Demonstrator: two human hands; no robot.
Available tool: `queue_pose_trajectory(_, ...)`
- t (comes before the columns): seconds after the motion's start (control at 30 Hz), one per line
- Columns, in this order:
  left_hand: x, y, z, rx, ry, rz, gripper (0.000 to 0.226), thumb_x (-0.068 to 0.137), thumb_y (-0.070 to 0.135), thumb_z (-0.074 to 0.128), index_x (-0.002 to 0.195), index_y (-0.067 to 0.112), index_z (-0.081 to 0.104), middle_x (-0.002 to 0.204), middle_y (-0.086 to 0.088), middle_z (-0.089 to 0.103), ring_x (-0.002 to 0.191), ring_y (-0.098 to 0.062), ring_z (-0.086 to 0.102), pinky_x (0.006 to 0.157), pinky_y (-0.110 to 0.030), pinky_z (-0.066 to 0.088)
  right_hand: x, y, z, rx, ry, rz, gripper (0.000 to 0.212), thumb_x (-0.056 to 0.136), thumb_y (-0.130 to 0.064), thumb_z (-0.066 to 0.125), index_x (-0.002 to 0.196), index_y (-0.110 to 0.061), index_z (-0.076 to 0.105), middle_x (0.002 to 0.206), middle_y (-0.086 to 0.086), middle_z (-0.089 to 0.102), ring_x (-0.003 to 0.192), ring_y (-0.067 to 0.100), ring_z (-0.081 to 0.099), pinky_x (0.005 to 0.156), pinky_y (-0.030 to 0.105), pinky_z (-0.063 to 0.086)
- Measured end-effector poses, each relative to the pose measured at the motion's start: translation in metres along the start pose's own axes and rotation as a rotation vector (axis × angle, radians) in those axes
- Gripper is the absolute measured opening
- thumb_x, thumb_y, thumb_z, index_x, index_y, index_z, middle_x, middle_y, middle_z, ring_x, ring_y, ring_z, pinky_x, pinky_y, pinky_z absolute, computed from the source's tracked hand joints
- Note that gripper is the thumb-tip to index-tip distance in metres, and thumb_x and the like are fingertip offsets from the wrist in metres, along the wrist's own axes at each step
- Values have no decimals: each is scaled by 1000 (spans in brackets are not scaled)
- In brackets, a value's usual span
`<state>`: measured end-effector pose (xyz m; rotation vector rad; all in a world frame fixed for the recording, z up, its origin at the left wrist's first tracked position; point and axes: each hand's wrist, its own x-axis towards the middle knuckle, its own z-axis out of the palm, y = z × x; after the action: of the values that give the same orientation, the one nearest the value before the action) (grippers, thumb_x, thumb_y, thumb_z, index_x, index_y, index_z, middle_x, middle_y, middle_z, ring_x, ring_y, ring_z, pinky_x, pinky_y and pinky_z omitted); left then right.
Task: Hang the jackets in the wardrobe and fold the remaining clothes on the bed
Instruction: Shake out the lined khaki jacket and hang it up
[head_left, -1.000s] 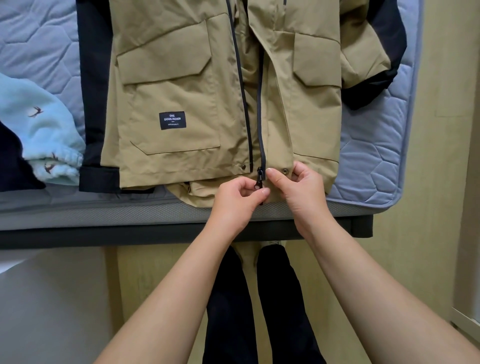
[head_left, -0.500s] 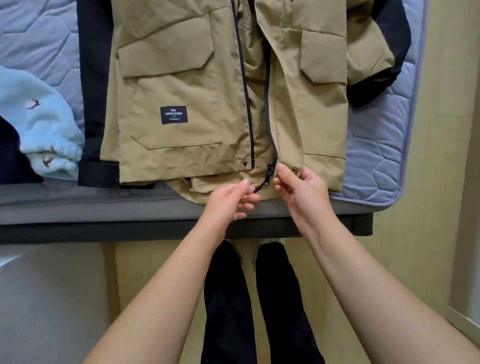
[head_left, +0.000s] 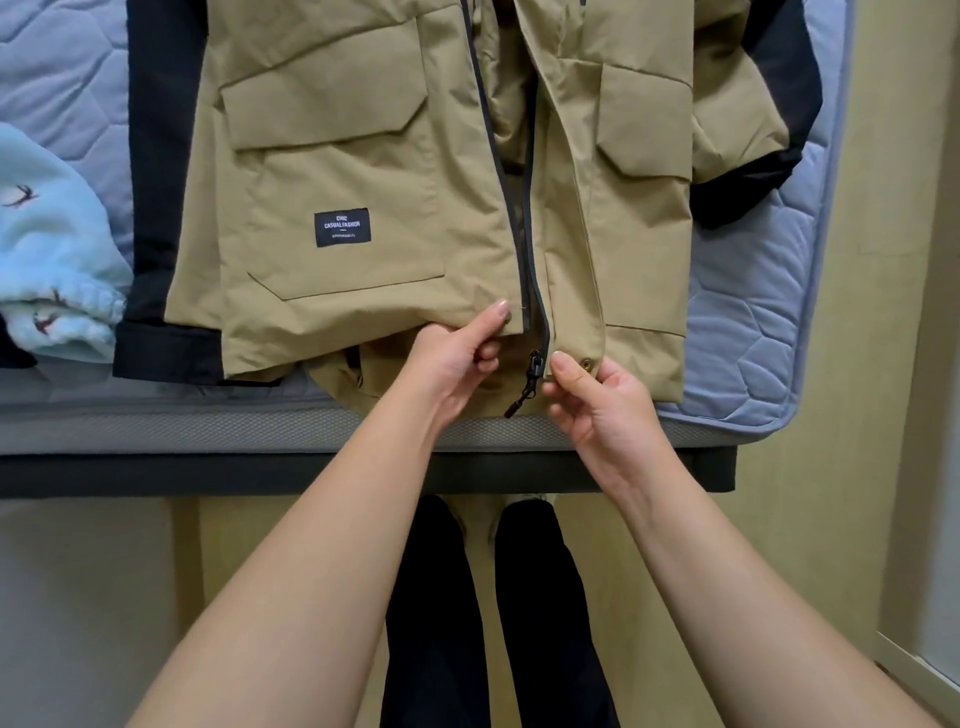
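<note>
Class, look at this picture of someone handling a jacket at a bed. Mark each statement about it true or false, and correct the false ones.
1. The jacket lies on the bed with its front zip undone. True.
2. The left hand grips the zip pull. False: it pinches the hem of one front panel, and the pull hangs free between the hands.
3. A black label sits on one jacket pocket. True.
4. The light blue garment lies on top of the jacket. False: it lies beside the jacket, at the left edge of the view.
5. The right hand pinches the jacket's hem beside a brass snap. True.
</note>
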<state>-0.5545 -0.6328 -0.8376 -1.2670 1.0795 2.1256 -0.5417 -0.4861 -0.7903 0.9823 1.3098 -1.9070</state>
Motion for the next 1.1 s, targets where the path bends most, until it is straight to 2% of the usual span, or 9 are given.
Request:
queue_pose_trajectory(0.07,-17,9,0,108,-69,70,19,83,19,70,77,3,64,55,0,51,44,-8,41,44,-19,40,-3,0,0,24,-6,-7,22,68,-21,71,89,-16,68,73,-7,69,60,3,61,51,14,47)
queue_pose_trajectory(0.17,-40,24,1,145,-96,165,12,84,13,68,80,2,67,59,-1,58,47,-6,46,45,-17,41,-7,-2,1,78,-24,-10,12,69,-20,71,81,-19,72,73,-6,69,60,3,61,51,14,47)
queue_pose_trajectory(0.27,-57,29,8,203,-74,240,7,81,12,71,79,6,70,64,0,65,50,-4,52,50,-17,46,-10,-5,3,124,-60,-14,8,70,-20,70,77,-21,75,75,-6,69,59,3,60,50,14,47)
queue_pose_trajectory(0.4,-67,28,18,312,-28,317,9,79,15,73,72,10,70,55,3,62,51,-8,53,53,-21,46,-14,-6,8,177,-99,-37,10,74,-18,67,72,-23,76,72,-7,68,57,2,59,49,14,46)
queue_pose_trajectory(0.63,-71,29,21,327,22,452,15,80,9,73,66,11,67,51,5,61,47,-6,53,48,-17,45,-15,-4,11,221,-105,-47,12,74,-16,67,75,-23,76,75,-5,69,59,3,60,50,15,47)
queue_pose_trajectory(0.93,-71,31,21,343,-6,488,13,80,9,73,68,11,68,55,2,63,48,-7,55,48,-18,45,-16,-4,14,271,-120,-74,13,75,-14,66,76,-21,76,75,-3,69,59,5,61,49,14,48)
queue_pose_trajectory(1.1,-72,30,21,380,-4,483,14,81,9,72,68,9,68,54,1,62,48,-7,55,48,-18,45,-16,-2,19,320,-62,-106,11,73,-11,65,75,-17,74,71,-3,69,56,4,59,49,13,48)
